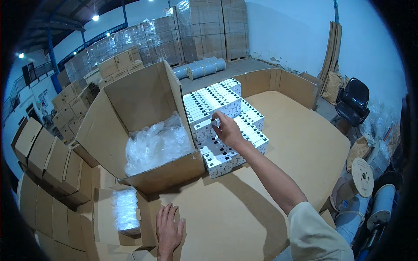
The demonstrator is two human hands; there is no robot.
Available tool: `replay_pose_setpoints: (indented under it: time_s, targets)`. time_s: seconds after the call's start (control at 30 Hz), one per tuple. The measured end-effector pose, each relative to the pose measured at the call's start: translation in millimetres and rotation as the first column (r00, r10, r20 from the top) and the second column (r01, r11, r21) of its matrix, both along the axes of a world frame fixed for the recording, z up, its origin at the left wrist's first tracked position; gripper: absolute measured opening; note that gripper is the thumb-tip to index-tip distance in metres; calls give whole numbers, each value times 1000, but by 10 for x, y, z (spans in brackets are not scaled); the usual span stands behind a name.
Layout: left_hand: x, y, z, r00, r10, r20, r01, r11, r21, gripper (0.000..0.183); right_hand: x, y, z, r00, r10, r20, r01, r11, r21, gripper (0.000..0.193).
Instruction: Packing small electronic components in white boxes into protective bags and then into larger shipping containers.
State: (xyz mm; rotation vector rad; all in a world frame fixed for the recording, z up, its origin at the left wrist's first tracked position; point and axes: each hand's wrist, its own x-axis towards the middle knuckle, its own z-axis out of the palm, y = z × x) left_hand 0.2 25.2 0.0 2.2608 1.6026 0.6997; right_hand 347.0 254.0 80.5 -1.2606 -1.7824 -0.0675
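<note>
My right hand (227, 129) reaches out to a stack of small white boxes (213, 102) with black squares on them. Its thumb and fingers close on the end of a white box (203, 129) at the near left of the stack. My left hand (170, 228) lies on the cardboard surface, fingers stretched out, holding nothing. Just left of it stands a small open carton (103, 217) with plastic-wrapped items (126, 209) in a row inside. Behind, a large open carton (161, 174) holds a heap of clear plastic bags (156, 145).
Closed cartons (52, 161) are lined up at the left. A cardboard wall (291, 87) edges the far side of the worktop (300, 130). Cable reels (362, 177) and a black chair (352, 102) stand at the right. Wrapped pallets (204, 30) line the back.
</note>
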Motion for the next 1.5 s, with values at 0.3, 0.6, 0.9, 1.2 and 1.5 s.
replay_pose_setpoints:
  time_s: [0.3, 0.6, 0.9, 1.2, 1.5]
  targets:
    - [-21, -7, -22, 1000, 8, 9, -8, 1000, 16, 51, 28, -98, 18, 991, 116, -62, -121, 989, -80, 35]
    - [-48, -102, 21, 1000, 13, 19, -13, 1000, -18, 50, 23, -587, 123, 991, 56, -125, -71, 990, -121, 28]
    - [-113, -134, -51, 996, -58, 61, 57, 998, 24, 50, -201, -1420, 217, 979, 45, -200, -67, 992, -105, 28]
    - [-168, -154, 102, 930, -10, 368, 52, 993, -105, 47, -895, -1942, -77, 955, 148, -256, -218, 938, -270, 29]
    - [-224, -130, 43, 554, 275, 786, 180, 882, -435, 33, -1365, -2221, -256, 916, 284, -284, -380, 842, -383, 28]
